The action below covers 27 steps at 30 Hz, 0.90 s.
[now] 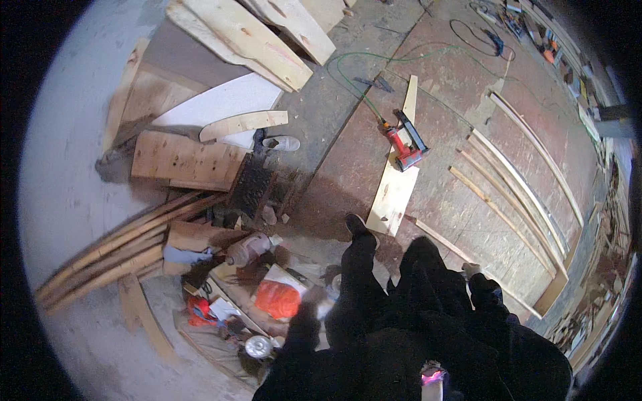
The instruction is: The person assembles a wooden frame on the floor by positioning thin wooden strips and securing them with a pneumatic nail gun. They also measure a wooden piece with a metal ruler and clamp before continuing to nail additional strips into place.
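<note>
My right hand (471,269) hangs beside my right leg, small in view with its fingers curled. It overlaps a thin wooden strip (438,238) on the floor; whether it holds anything is hidden. On the left, a dark sleeve (304,327) reaches down, and my left hand (329,289) is a dim smear near an orange-red bag (277,299). Ahead of my shoe (361,226) lies a long tapered board (394,197). A red and black nail gun (406,147) rests across it, with a green air hose (361,93) attached.
Several curved wooden strips (508,200) lie to the right. Stacked boards (234,40) and a wooden box (184,160) stand at left, with bent planks (114,260) below. A clear jug (247,248) and a metal disc (258,346) sit among clutter. Scrap wood (612,267) lines the right edge.
</note>
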{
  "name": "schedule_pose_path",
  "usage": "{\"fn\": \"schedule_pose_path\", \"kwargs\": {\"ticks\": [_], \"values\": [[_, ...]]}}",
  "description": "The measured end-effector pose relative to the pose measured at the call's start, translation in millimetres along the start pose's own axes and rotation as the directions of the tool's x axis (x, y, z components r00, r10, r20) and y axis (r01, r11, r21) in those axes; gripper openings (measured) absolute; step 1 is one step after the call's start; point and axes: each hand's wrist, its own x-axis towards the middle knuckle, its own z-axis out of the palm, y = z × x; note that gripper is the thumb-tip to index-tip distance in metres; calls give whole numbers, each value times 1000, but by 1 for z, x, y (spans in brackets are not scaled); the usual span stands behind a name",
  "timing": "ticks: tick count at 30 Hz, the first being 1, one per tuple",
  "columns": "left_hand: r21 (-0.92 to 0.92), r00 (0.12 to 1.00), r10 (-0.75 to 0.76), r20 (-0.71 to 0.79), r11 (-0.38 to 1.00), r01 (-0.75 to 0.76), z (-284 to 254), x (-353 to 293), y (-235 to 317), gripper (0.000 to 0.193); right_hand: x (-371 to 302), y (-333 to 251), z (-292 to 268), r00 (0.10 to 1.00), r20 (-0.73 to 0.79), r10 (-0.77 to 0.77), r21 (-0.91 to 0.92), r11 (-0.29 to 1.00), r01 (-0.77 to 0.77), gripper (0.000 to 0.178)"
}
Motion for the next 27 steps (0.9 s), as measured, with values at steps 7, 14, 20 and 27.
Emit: {"fn": "schedule_pose_path", "kwargs": {"ticks": [7, 14, 20, 27], "values": [[-289, 908, -152, -389, 957, 36, -400, 117, -74, 29, -25, -114, 106, 992, 126, -17, -3, 1000, 17, 29], [-837, 947, -109, -303, 506, -209, -648, 216, 109, 23, 35, -328, 160, 884, 281, 373, 578, 670, -466, 22], [-507, 968, 136, -213, 831, -228, -698, 392, 202, 22, 180, -392, 222, 951, 283, 124, 599, 752, -276, 24], [-522, 999, -53, -11, 852, 40, -719, 548, 266, 27, 305, -468, 300, 870, 396, 292, 856, 225, -465, 26]]}}
